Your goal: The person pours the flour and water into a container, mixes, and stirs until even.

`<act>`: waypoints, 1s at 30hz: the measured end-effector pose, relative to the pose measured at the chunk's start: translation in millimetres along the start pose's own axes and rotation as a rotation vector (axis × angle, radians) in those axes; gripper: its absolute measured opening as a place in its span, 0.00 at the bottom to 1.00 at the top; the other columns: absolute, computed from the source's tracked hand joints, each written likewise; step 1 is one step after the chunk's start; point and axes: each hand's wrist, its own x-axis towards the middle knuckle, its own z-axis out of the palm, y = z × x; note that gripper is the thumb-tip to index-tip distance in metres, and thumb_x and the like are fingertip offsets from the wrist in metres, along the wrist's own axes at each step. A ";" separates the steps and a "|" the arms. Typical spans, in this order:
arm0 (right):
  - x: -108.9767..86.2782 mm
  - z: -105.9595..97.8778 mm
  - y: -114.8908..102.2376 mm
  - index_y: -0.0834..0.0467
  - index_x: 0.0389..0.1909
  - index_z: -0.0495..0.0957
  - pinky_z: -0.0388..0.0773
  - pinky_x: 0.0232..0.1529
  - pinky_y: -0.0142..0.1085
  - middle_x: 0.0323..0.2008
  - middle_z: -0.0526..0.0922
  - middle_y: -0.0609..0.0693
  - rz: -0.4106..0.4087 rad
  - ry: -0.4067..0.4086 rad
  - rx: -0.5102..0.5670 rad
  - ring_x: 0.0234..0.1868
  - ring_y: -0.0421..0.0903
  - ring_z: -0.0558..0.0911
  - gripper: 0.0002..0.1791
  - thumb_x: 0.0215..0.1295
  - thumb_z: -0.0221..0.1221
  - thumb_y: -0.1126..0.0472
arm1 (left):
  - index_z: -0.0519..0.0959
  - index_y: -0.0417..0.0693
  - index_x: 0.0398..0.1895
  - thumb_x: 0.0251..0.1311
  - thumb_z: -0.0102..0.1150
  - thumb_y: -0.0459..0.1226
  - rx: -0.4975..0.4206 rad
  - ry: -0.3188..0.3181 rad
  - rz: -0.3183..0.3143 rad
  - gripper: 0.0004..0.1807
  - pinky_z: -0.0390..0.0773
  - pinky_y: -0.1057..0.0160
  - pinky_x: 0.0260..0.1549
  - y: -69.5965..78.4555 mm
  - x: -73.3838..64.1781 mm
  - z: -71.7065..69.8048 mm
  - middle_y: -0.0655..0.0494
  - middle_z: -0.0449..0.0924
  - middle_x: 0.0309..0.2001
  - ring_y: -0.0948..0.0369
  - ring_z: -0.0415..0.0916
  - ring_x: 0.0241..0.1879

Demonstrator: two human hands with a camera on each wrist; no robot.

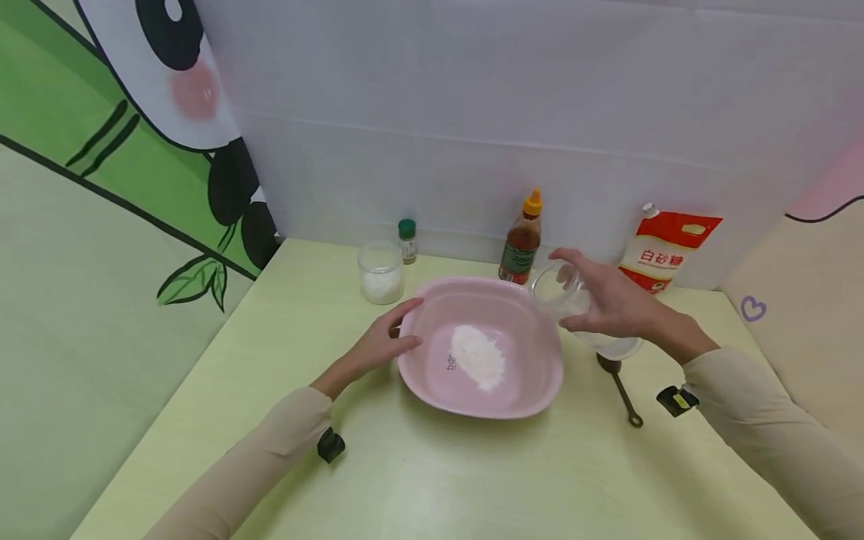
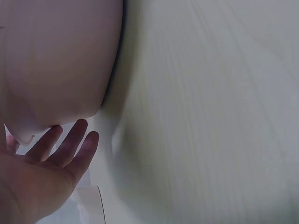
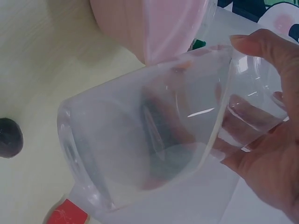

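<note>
Clasping tilted clear cup [image 3: 126, 140], right grip [image 1: 607, 300]; left grip [image 1: 378, 341] holds pink basin [image 1: 526, 360], white powder [image 1: 478, 358] inside.

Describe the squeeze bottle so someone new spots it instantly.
Start at the pink basin on the pale table. Just behind its far rim, toward the right, stands the squeeze bottle, reddish-brown contents, green label. Its pointed orange cap sets it apart from the small green-capped jar to its left and the red-and-white pouch to its right.
</note>
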 end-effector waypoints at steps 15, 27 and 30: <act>5.8 1.1 -12.7 0.50 0.73 0.57 0.85 0.45 0.51 0.55 0.80 0.57 -0.001 -0.157 -0.117 0.48 0.55 0.81 0.51 0.49 0.75 0.59 | 0.55 0.55 0.79 0.65 0.57 0.35 0.032 0.016 -0.018 0.39 0.78 0.49 0.61 4.1 -0.9 2.6 0.47 0.54 0.78 0.44 0.69 0.67; 12.0 7.8 -17.8 0.47 0.71 0.59 0.85 0.42 0.46 0.53 0.80 0.55 -0.038 -0.198 -0.168 0.44 0.52 0.81 0.51 0.47 0.76 0.56 | 0.56 0.55 0.79 0.64 0.58 0.35 0.028 0.016 -0.009 0.40 0.81 0.51 0.57 3.8 -0.2 2.6 0.47 0.55 0.78 0.44 0.71 0.65; 13.9 8.9 -19.1 0.47 0.71 0.59 0.84 0.40 0.44 0.53 0.80 0.54 -0.051 -0.203 -0.172 0.43 0.52 0.81 0.50 0.47 0.76 0.57 | 0.56 0.56 0.79 0.64 0.58 0.35 0.022 0.017 -0.012 0.40 0.81 0.51 0.58 3.5 -0.8 2.3 0.47 0.55 0.78 0.44 0.70 0.65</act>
